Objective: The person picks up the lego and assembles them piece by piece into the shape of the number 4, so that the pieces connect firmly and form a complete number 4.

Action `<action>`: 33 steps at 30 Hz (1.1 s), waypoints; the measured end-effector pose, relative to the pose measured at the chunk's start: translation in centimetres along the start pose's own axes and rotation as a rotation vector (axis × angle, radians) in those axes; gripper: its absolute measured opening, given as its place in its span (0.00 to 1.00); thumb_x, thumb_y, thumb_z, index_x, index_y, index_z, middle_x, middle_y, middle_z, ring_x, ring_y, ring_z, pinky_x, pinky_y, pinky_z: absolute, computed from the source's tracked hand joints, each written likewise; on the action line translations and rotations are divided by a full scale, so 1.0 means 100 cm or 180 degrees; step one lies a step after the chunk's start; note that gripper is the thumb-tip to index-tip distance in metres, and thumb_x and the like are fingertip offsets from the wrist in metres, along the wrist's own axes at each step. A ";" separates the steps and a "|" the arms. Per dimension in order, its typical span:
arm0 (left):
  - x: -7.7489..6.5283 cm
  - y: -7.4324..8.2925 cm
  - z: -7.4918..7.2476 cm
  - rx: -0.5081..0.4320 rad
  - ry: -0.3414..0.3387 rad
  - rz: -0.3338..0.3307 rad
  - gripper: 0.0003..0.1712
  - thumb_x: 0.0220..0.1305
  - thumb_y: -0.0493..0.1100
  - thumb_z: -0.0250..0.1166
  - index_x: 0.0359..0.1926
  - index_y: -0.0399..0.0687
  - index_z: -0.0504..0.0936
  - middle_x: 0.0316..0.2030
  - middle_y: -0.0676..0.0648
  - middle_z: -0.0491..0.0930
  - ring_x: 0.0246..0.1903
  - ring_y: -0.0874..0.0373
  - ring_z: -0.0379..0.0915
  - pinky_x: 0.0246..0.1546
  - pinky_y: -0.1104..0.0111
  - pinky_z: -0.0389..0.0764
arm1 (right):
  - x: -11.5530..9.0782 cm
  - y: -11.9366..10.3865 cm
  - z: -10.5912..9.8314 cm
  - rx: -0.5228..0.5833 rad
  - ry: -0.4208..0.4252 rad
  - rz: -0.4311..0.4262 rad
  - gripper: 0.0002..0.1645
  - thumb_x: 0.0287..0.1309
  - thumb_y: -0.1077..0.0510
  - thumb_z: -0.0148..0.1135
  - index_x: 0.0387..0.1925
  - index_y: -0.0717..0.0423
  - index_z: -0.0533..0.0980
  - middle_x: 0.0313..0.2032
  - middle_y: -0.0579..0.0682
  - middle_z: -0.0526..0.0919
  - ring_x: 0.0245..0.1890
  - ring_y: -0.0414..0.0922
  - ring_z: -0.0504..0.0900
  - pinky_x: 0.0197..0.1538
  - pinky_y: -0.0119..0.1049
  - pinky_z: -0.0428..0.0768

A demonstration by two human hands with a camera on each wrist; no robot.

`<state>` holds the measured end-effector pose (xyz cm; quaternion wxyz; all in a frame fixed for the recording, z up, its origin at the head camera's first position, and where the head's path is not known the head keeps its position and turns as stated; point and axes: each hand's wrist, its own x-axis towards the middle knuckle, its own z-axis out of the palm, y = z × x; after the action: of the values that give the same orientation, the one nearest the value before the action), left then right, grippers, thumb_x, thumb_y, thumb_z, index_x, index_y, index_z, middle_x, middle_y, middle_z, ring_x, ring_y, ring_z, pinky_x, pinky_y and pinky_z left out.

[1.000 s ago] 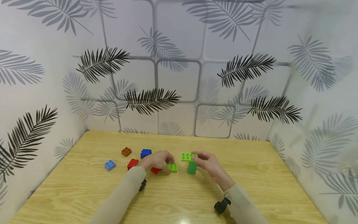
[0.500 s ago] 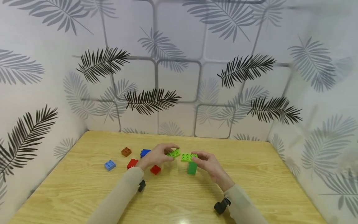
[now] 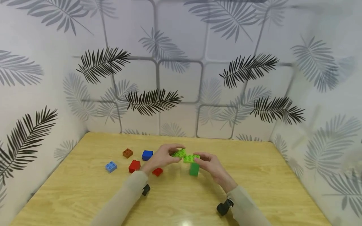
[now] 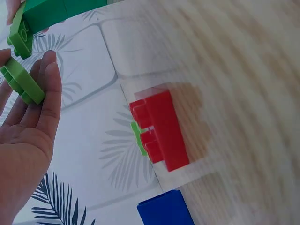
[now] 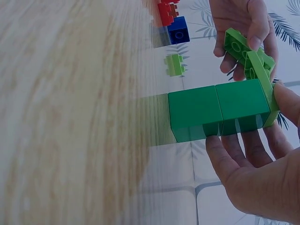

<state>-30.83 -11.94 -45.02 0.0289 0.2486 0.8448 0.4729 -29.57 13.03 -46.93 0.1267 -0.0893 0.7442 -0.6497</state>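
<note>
My left hand [image 3: 162, 158] pinches a lime green building brick [image 3: 179, 153] between thumb and fingers, lifted off the table and slightly tilted. Beside it, a second lime green brick [image 3: 189, 158] lies flat across the top of a dark green stack [image 3: 194, 169], overhanging to the left. The right wrist view shows the stack is two dark green bricks [image 5: 220, 110], standing upright. My right hand [image 3: 213, 168] grips this stack, thumb at the top lime brick and fingers along the dark green side. Both held lime bricks overlap in the right wrist view.
Left on the wooden table [image 3: 169, 201] are a red brick [image 3: 134, 166], a smaller red brick [image 3: 157, 171], a blue brick [image 3: 147, 155], a brown brick [image 3: 128, 153] and a light blue brick [image 3: 111, 167]. Another small lime brick [image 5: 176, 64] lies beyond the stack.
My left hand has picked the lime brick up from the table and brought it up and right, close to the stack's top. The right hand has stayed in place.
</note>
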 end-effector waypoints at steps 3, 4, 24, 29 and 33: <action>0.001 0.001 0.003 -0.0013 0.0030 0.0059 0.26 0.61 0.42 0.67 0.61 0.61 0.78 0.53 0.48 0.83 0.46 0.57 0.79 0.44 0.63 0.79 | 0.000 -0.001 0.000 0.0018 -0.0010 -0.0030 0.30 0.64 0.51 0.64 0.64 0.60 0.73 0.55 0.54 0.79 0.50 0.41 0.80 0.62 0.44 0.76; 0.001 0.001 0.004 -0.0013 0.0036 0.0069 0.27 0.61 0.42 0.67 0.61 0.61 0.78 0.52 0.48 0.83 0.45 0.57 0.79 0.44 0.63 0.79 | 0.000 -0.001 0.000 0.0026 -0.0017 -0.0007 0.30 0.64 0.51 0.64 0.64 0.59 0.73 0.55 0.53 0.78 0.50 0.41 0.80 0.62 0.44 0.76; 0.008 0.010 0.015 0.0267 -0.0290 0.0256 0.26 0.66 0.51 0.65 0.64 0.53 0.77 0.57 0.52 0.80 0.47 0.63 0.76 0.50 0.64 0.77 | 0.000 -0.002 -0.002 0.0013 -0.0026 0.0035 0.27 0.63 0.50 0.65 0.61 0.56 0.75 0.56 0.54 0.78 0.51 0.42 0.80 0.62 0.45 0.75; 0.008 0.014 0.014 -0.0005 -0.0397 0.0166 0.24 0.69 0.50 0.62 0.63 0.51 0.77 0.53 0.49 0.82 0.41 0.48 0.81 0.42 0.54 0.82 | 0.001 -0.001 -0.001 0.0031 -0.0040 0.0042 0.27 0.63 0.50 0.65 0.61 0.55 0.75 0.57 0.54 0.78 0.53 0.43 0.79 0.63 0.45 0.75; 0.010 0.015 0.014 -0.0364 -0.0411 0.0125 0.23 0.72 0.48 0.59 0.62 0.44 0.78 0.50 0.45 0.84 0.42 0.40 0.80 0.42 0.46 0.82 | 0.001 -0.002 -0.001 0.0014 -0.0049 0.0037 0.26 0.64 0.51 0.64 0.62 0.55 0.75 0.59 0.55 0.77 0.56 0.45 0.79 0.64 0.45 0.74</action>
<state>-30.69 -9.77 -44.42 0.0882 0.2930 0.8078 0.5039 -29.68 13.05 -46.75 0.1365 -0.0897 0.7423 -0.6499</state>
